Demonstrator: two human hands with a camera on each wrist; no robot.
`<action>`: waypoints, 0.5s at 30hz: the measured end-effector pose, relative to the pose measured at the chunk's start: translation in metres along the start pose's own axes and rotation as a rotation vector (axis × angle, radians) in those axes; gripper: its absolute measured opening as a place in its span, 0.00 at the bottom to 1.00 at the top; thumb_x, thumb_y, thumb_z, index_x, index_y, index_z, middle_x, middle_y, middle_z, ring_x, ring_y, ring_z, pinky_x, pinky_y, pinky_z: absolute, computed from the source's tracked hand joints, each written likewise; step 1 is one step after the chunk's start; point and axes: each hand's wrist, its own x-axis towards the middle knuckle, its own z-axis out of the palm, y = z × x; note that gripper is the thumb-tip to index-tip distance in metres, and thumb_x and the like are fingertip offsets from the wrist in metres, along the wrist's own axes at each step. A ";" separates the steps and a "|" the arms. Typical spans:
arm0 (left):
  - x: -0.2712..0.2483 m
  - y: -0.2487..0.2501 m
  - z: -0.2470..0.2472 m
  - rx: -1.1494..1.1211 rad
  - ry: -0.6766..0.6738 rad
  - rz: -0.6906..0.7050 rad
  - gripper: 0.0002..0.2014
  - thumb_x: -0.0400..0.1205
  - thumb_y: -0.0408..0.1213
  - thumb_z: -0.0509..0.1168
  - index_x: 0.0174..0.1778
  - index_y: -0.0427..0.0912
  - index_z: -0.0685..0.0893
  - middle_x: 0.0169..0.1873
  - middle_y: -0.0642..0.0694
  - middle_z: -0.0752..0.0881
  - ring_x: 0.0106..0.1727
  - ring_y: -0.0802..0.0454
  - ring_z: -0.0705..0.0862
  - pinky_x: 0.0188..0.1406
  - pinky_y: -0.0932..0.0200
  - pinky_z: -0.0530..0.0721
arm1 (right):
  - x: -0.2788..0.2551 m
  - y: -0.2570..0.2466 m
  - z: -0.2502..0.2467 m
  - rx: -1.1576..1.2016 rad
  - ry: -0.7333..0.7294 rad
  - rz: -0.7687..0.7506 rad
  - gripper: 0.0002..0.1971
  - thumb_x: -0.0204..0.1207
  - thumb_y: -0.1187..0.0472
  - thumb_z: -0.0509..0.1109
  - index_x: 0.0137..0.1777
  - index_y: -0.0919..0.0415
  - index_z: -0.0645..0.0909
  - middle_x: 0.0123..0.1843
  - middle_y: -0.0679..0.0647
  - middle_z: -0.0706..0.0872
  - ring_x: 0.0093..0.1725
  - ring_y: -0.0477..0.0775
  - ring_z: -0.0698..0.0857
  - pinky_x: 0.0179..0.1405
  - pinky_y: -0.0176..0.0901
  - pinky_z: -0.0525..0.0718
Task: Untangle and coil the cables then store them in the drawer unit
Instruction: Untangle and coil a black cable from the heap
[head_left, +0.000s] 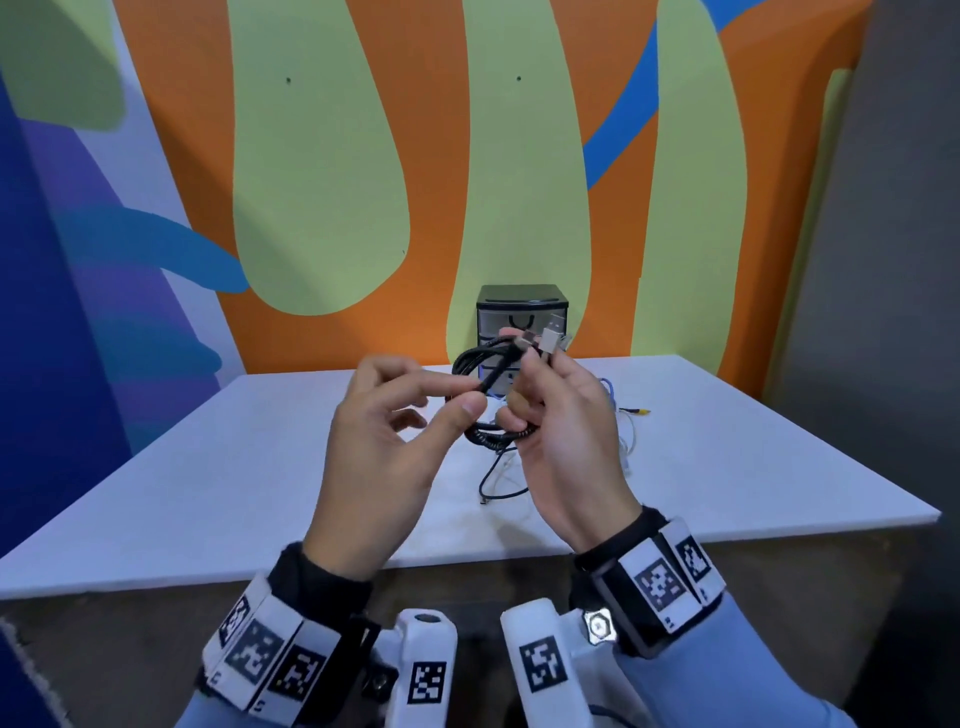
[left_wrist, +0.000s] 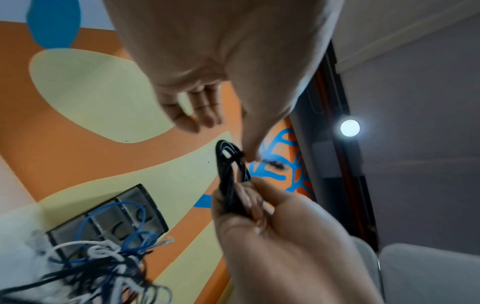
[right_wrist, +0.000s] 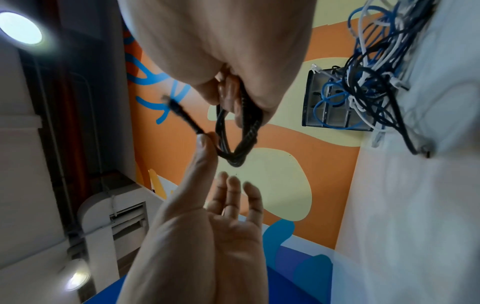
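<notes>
Head view: your right hand (head_left: 566, 431) is raised above the tabletop (head_left: 208, 493), fingers curled round a black coil (head_left: 485, 395) of several loops. Two plugs (head_left: 540, 338) stick up past its fingertips. Your left hand (head_left: 384, 441) pinches one strand of the coil btwn thumb and index finger; the other fingers are spread loose and hold nothing.

Left wrist view: left hand (left_wrist: 207, 67) at top, thumb tip touching the coil (left_wrist: 228, 174) at its upper bend. Right hand (left_wrist: 280, 236) grips the coil's lower part. The pile (left_wrist: 98, 267) of blue, white and dark cables lies lower left, blurred, on the tabletop (left_wrist: 15, 246), partly in front of the drawers (left_wrist: 122, 216).

Right wrist view: right hand (right_wrist: 221, 51) wraps the coil (right_wrist: 241, 142), which hangs from it in a loop. Left hand (right_wrist: 207, 226) pinches a strand at the loop's side; a free end w/ plug (right_wrist: 179, 111) runs off from the pinch. Pile (right_wrist: 376, 61) sits upper right, touching the drawers (right_wrist: 330, 105).

Drawers (head_left: 522, 325) stand at the tabletop's far edge against the wall (head_left: 322, 182), all shut as far as you can tell. Pile (head_left: 618, 426) lies mostly hidden behind your right hand, near the drawers.
</notes>
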 end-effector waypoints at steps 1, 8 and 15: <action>0.004 0.000 -0.001 0.038 -0.002 -0.022 0.05 0.80 0.41 0.80 0.50 0.54 0.96 0.57 0.50 0.84 0.60 0.58 0.86 0.57 0.55 0.86 | -0.002 0.000 0.001 0.013 -0.021 0.009 0.13 0.92 0.66 0.61 0.67 0.70 0.84 0.34 0.49 0.61 0.34 0.51 0.56 0.33 0.44 0.57; 0.015 0.003 0.002 -0.101 -0.032 -0.282 0.22 0.81 0.25 0.77 0.63 0.46 0.76 0.42 0.36 0.93 0.42 0.35 0.95 0.58 0.31 0.92 | -0.009 0.003 0.003 0.049 -0.130 -0.012 0.14 0.92 0.66 0.60 0.67 0.67 0.85 0.38 0.54 0.54 0.33 0.51 0.55 0.34 0.44 0.56; 0.017 -0.006 0.009 0.024 0.048 -0.281 0.22 0.77 0.33 0.70 0.68 0.52 0.84 0.36 0.48 0.94 0.41 0.48 0.93 0.52 0.45 0.91 | -0.014 0.012 0.004 -0.062 -0.155 -0.078 0.14 0.92 0.68 0.60 0.67 0.64 0.86 0.33 0.49 0.60 0.31 0.49 0.58 0.34 0.45 0.60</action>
